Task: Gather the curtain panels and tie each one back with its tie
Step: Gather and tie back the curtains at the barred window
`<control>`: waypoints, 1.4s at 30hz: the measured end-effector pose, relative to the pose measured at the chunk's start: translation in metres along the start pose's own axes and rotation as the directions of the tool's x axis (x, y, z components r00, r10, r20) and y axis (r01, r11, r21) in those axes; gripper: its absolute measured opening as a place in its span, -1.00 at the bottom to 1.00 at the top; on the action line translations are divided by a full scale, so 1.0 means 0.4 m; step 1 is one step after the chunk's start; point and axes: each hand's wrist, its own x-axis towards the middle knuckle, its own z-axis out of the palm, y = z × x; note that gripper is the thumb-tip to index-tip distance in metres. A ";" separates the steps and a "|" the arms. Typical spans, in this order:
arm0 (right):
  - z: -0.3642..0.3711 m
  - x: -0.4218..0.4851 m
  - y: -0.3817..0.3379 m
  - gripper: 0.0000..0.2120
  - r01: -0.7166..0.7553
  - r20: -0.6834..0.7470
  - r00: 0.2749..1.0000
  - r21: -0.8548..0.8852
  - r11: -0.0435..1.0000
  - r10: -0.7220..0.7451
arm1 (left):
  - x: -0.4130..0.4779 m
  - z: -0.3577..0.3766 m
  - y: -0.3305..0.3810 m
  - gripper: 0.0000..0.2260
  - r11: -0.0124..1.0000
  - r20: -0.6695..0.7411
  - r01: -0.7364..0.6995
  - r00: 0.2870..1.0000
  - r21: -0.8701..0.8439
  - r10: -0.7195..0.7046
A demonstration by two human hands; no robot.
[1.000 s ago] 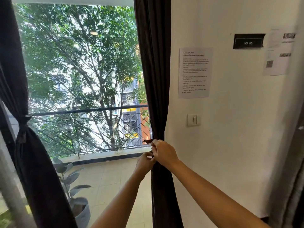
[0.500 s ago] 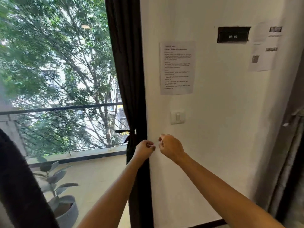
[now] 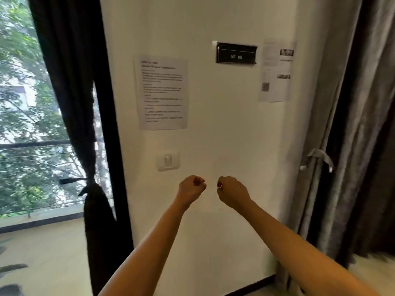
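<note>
A dark curtain panel (image 3: 72, 86) hangs at the left of the white wall, gathered and bound by a dark tie (image 3: 85, 184) knotted at about hand height. At the right edge hangs a grey curtain panel (image 3: 350, 124) with a light grey tie (image 3: 319, 155) dangling loose against it. My left hand (image 3: 191, 189) and my right hand (image 3: 232, 191) are raised side by side in front of the bare wall, both curled into fists with nothing held. They are well clear of both curtains.
The white wall (image 3: 224, 231) carries a printed sheet (image 3: 162, 92), a light switch (image 3: 168, 160), a black sign (image 3: 236, 53) and another paper (image 3: 275, 71). A window (image 3: 25, 124) with a railing and trees lies at the left. Plant leaves (image 3: 12, 268) show at the bottom left.
My view has swung to the right. Both hands have left the dark curtain's tie and moved right across the wall. The grey curtain has come into view.
</note>
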 end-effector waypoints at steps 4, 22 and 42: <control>-0.046 -0.008 0.160 -0.81 -0.068 0.012 0.998 -0.038 0.997 0.069 | 0.047 0.148 0.065 -0.82 0.999 0.062 -0.043 0.997 0.020 0.042; -0.278 0.076 0.915 -0.75 -0.383 -0.061 0.924 -0.128 0.915 0.378 | 0.357 0.890 0.338 -0.85 0.987 0.332 -0.160 0.930 -0.024 0.159; -0.518 0.360 1.695 -0.71 -0.448 -0.199 0.886 -0.133 0.884 0.419 | 0.728 1.489 0.766 -0.61 0.945 0.003 -0.296 0.954 0.141 0.299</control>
